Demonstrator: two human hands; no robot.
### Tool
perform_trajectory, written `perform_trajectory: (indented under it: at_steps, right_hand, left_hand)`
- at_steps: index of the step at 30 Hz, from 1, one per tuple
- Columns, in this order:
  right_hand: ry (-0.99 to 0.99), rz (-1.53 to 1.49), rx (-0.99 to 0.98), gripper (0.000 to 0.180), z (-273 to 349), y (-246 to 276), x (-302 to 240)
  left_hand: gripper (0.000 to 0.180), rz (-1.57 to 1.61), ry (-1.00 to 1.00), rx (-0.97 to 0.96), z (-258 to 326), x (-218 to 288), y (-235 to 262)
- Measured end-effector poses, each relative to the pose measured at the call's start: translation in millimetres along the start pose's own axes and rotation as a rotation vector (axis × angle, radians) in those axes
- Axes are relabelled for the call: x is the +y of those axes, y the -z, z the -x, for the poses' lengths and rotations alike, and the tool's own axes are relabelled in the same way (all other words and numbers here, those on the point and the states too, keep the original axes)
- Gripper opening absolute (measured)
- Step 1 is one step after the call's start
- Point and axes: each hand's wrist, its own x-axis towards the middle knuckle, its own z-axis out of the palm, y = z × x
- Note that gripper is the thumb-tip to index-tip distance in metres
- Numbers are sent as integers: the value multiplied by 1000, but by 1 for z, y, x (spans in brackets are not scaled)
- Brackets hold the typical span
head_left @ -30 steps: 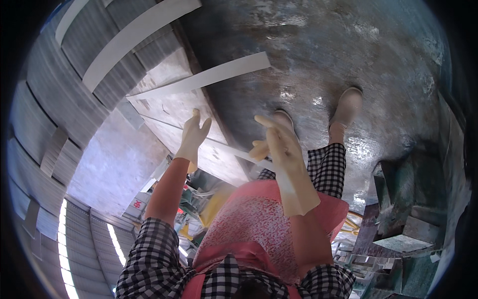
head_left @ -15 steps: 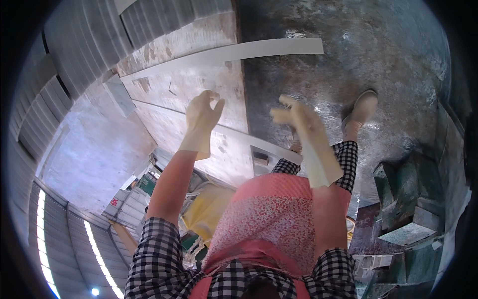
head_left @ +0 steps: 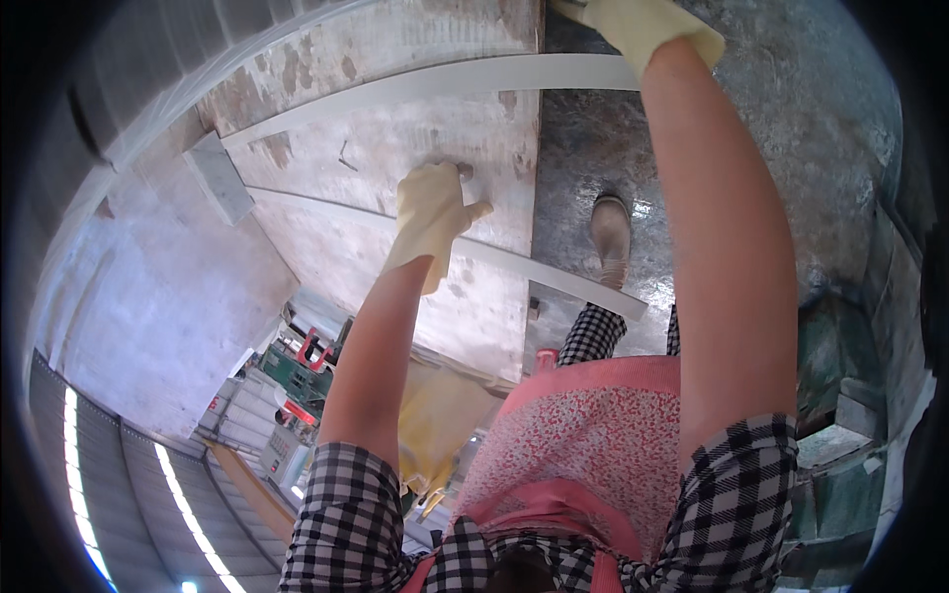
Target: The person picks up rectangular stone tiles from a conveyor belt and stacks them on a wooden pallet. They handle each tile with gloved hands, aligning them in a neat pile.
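My left hand point(head_left: 430, 212), in a cream rubber glove, hovers over or rests on the pale worktop; I cannot tell which. Its fingers are bent and the thumb stands apart, with nothing seen between them. It is between two long pale strips. The near strip point(head_left: 376, 217) passes by its wrist and sticks out past the worktop's edge. The far strip point(head_left: 435, 81) lies beyond the fingers. My right hand point(head_left: 647, 28), gloved alike, reaches to the top edge of the view, beyond the far strip's right end. Its fingers are mostly cut off, so any hold is hidden.
A grey block point(head_left: 219, 178) stands by the strips' left ends. The stained worktop point(head_left: 326, 237) ends at a straight edge above a dark floor point(head_left: 751, 138). My boot point(head_left: 611, 232) is on that floor. Green metal pieces point(head_left: 835, 356) stand at right, a yellow cloth-like thing point(head_left: 435, 415) near left.
My right hand has stretched far forward to the top edge. My left hand has shifted slightly right, its fingers more bent. My body has moved, with a boot now nearer the worktop.
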Motion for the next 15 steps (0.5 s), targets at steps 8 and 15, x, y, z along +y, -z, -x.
perform_trajectory:
  at_steps: [8,15]
  right_hand:
    - [88,238,5,46,-36,-4,43]
    - [110,316,18,48,-34,-5,53]
  left_hand:
    - [56,-154,1,-99,-8,1,4]
    - [58,-211,-10,-100,-10,-1,-3]
